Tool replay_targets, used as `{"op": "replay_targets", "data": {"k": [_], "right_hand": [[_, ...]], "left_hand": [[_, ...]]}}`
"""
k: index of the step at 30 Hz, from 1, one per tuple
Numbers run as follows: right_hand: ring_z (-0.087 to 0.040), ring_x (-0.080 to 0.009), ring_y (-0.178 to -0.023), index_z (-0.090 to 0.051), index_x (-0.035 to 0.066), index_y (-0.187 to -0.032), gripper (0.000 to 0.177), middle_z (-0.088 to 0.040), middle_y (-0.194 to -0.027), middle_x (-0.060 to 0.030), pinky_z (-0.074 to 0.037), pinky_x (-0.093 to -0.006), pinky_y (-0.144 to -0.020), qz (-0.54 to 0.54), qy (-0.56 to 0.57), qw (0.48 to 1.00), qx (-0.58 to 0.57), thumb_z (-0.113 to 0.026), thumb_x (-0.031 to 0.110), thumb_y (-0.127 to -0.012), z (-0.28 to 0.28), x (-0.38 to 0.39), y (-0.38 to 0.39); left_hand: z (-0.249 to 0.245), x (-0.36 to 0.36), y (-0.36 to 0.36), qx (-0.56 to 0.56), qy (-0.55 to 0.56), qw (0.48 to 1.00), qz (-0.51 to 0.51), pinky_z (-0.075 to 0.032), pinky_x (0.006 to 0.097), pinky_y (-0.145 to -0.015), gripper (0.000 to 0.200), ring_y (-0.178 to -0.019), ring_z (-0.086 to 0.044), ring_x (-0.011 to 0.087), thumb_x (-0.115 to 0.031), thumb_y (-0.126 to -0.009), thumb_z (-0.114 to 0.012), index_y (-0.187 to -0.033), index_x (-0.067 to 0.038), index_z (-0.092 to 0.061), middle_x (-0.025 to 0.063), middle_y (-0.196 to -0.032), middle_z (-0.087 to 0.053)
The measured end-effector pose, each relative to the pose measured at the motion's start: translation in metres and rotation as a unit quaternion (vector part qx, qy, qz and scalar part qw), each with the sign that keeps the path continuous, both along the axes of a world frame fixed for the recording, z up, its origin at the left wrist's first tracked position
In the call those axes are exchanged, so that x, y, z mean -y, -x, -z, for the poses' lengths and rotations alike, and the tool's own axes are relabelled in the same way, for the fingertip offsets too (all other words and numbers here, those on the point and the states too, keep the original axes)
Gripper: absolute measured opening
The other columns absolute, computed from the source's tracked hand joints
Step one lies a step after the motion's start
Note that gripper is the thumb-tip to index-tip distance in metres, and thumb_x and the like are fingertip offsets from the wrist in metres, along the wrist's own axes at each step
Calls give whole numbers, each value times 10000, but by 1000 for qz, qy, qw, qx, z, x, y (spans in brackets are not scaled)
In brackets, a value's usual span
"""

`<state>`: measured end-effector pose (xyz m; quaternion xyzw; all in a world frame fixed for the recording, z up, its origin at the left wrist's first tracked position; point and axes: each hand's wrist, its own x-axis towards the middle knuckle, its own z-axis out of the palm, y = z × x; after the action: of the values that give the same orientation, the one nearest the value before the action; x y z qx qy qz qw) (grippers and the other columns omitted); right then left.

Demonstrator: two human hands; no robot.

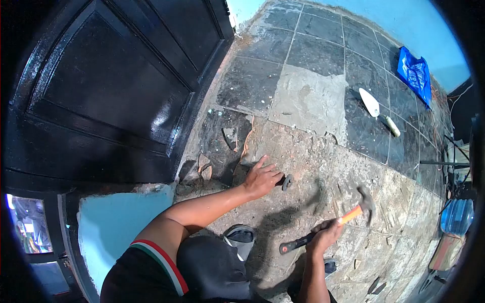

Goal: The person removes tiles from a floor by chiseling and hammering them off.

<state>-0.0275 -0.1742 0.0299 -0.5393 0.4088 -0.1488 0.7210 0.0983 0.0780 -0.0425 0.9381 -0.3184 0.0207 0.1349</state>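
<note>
My right hand (pixel 326 236) is closed around the handle of a claw hammer (pixel 351 214), black at the grip and orange toward the head. The hammer head is slightly blurred and is held apart from the chisel. Low over the broken floor edge, my left hand (pixel 261 179) grips what looks like a chisel (pixel 287 182); only its dark, rounded end shows and the rest is hidden by the hand. Just beyond my left fingers lies a cracked dark tile (pixel 222 139) with loose broken pieces. Bare rough concrete (pixel 298 151) stretches to the right of that hand.
A trowel (pixel 370 102) and a blue bag (pixel 414 73) lie on the dark tiles (pixel 323 48). Grey mortar (pixel 308 98) fills one tile space. A black door (pixel 116 86) stands left. A water bottle (pixel 454 216) is at far right, and my shoe (pixel 241 241) is below.
</note>
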Motion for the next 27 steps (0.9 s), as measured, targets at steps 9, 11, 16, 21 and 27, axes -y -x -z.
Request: {"op": "replay_targets", "data": {"k": [9, 11, 16, 21, 27], "right_hand": [[-429, -108, -435, -435, 138, -887, 338, -432, -591, 11, -386, -280, -393, -218, -90, 965, -113, -455, 403, -1096, 8, -59, 32], [-430, -112, -432, -433, 135, -889, 344, -430, -597, 10, -391, -286, -384, -169, -48, 982, -72, -457, 409, -1095, 6, -40, 24], [-459, -121, -476, -428, 132, -851, 391, -453, -605, -6, -400, -281, -440, 23, 16, 1000, 2, -442, 436, -1097, -3, -24, 17], [-436, -104, -446, -451, 123, -888, 327, -450, -608, 25, -388, -293, -404, -274, -118, 943, -146, -475, 375, -1095, 0, -65, 37], [-427, -89, -448, -445, 106, -898, 298, -423, -600, 30, -398, -287, -404, -121, -39, 992, -15, -462, 320, -1105, 6, -30, 23]], "left_hand": [[-6, 2, -1, -15, -19, 1000, 3, -259, 574, -1206, 410, -1263, -601, 208, -185, -813, -725, -1215, -105, -709, 17, -1220, -721], [-6, 1, -2, -17, -24, 1000, 6, -256, 572, -1209, 413, -1263, -602, 208, -182, -818, -715, -1223, -104, -709, 21, -1227, -721], [-6, 1, -5, -36, -22, 999, 13, -254, 576, -1210, 412, -1261, -611, 219, -162, -816, -706, -1223, -100, -710, 34, -1193, -735], [-7, 2, -5, -12, -4, 1000, 22, -271, 607, -1194, 359, -1224, -635, 249, -168, -843, -688, -1191, -94, -730, 42, -1132, -757], [-17, 1, -5, -16, -27, 999, 24, -273, 602, -1194, 358, -1244, -623, 245, -181, -840, -696, -1187, -101, -737, 44, -1140, -758]]}}
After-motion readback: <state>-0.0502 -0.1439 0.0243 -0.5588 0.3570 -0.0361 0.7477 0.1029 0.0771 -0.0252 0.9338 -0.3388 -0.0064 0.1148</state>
